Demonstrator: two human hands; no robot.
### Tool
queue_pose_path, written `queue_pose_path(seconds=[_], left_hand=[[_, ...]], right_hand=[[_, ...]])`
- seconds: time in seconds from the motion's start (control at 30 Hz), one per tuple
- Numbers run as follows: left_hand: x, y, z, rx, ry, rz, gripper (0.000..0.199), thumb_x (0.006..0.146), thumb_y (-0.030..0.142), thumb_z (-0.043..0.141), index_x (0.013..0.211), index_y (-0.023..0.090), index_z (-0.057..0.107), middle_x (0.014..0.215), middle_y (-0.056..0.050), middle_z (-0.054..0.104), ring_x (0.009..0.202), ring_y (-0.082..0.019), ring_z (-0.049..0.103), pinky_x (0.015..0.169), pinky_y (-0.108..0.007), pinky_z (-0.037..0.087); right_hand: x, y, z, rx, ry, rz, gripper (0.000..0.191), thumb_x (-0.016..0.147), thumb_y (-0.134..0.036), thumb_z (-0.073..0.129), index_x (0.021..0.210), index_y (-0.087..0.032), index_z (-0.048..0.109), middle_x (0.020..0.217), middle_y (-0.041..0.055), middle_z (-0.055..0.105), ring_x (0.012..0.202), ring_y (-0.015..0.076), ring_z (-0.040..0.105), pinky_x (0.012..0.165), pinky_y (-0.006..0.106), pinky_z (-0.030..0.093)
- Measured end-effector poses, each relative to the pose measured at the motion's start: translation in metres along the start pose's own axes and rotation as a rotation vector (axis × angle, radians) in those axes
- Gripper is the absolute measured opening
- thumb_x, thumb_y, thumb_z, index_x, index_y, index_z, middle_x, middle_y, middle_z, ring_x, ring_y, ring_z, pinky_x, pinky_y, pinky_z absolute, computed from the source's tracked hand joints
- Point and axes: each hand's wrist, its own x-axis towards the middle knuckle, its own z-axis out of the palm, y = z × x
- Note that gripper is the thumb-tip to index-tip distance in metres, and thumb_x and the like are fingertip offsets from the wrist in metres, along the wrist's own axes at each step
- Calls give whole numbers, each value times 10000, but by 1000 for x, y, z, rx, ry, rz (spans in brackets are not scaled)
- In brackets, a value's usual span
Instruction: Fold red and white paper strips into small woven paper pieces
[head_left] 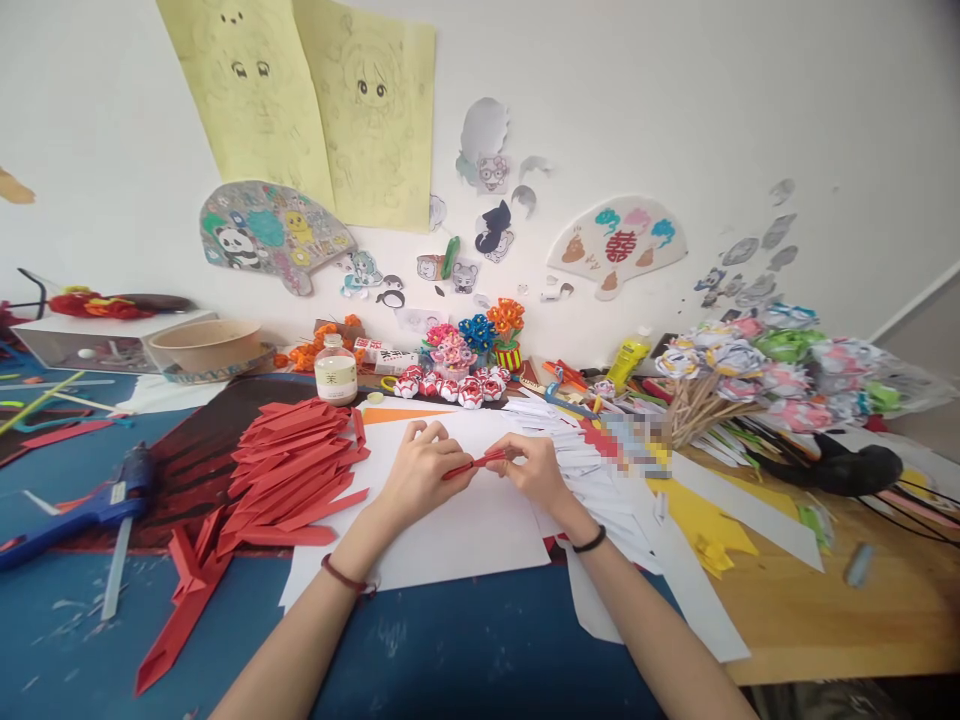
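Observation:
Between my two hands, over the white paper sheet [480,540], is a narrow folded red paper strip [480,462]. My left hand [424,465] pinches one end of it and my right hand [532,470] pinches the other. To the left lies a heap of folded red paper strips [292,470], some reaching onto the sheet. Many thin white paper strips [600,500] are spread to the right, partly behind my right wrist. Behind the sheet stands a row of small red-and-white paper flowers [469,390].
A blue hot glue gun [120,500] lies at the left. A glass jar [336,372], a beige bowl [206,345] and a yellow bottle [628,360] stand along the back. A bunch of paper flowers on sticks [742,370] and yellow paper [712,515] lie at the right.

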Motion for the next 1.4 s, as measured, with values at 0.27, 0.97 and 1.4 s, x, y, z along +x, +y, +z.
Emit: queue_pose_path(seconds=[0.27,0.97,1.4], left_hand=[[-1,2,-6,-2,-29,-22,257,901,335,518,749,244,704,730,-18,699,815,-194,494,829,-400,303],[-7,0,-2,-140,0,-9,248,915,375,529,871,252,739,822,-29,725,822,-188,522,810,-382,343],[-9,-16,-11,-78,109,-54,207,918,298,531,845,219,709,841,-29,716,822,-184,535,802,-364,381]], right_hand=[[-2,0,1,29,-1,31,131,762,-313,720,788,-184,709,599,15,663,514,161,616,575,281,504],[-13,-2,6,66,32,87,177,744,-347,735,778,-175,705,652,41,698,526,167,633,547,281,512],[-7,22,-24,54,246,113,167,713,-310,753,744,-166,673,637,34,677,515,172,623,540,296,510]])
